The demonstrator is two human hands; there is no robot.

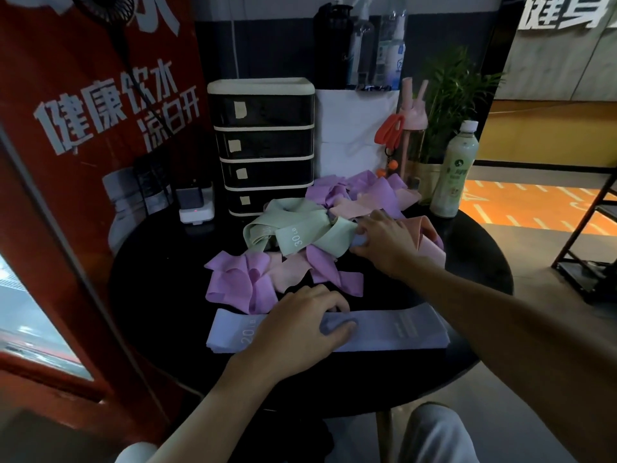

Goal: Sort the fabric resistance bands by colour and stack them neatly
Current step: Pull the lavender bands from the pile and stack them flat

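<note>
A pile of fabric bands covers the middle of the round black table (160,295): green bands (300,233) marked 30 LB, purple bands (240,279), and pink bands (354,205) behind. A flat blue-lavender band (400,329) marked 20 LB lies at the front of the table. My left hand (300,325) presses down on its left half, fingers bent over a fold of it. My right hand (384,242) reaches into the pile and pinches a small blue-lavender piece (360,240) beside the green bands.
A black drawer unit (263,145) stands behind the pile, with a white bag (354,128) and dark bottles to its right. A milky bottle (454,172), a pink bottle and a plant stand at the back right. A small white device (195,205) sits at the back left.
</note>
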